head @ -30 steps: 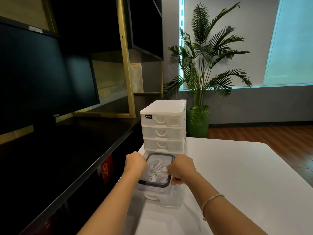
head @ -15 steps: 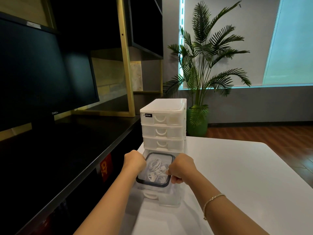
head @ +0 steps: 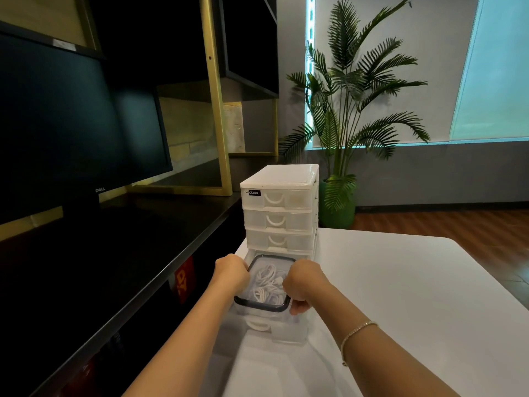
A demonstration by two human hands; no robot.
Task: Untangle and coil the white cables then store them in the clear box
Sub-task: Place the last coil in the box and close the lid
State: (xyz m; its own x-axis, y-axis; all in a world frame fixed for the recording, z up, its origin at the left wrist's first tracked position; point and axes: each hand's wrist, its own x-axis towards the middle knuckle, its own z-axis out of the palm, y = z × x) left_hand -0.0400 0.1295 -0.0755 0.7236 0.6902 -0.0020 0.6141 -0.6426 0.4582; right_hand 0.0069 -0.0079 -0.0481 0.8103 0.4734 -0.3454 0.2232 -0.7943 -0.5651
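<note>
Both hands — left, right — over clear box, fingertips hidden.

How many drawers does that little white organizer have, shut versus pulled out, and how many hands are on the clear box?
Shut drawers: 3, namely the top drawer, the second drawer and the third drawer
Pulled-out drawers: 1, the bottom drawer, with the clear box of white cables in it
Hands on the box: 2, the left hand and the right hand
Total: 4 drawers, 2 hands
</note>
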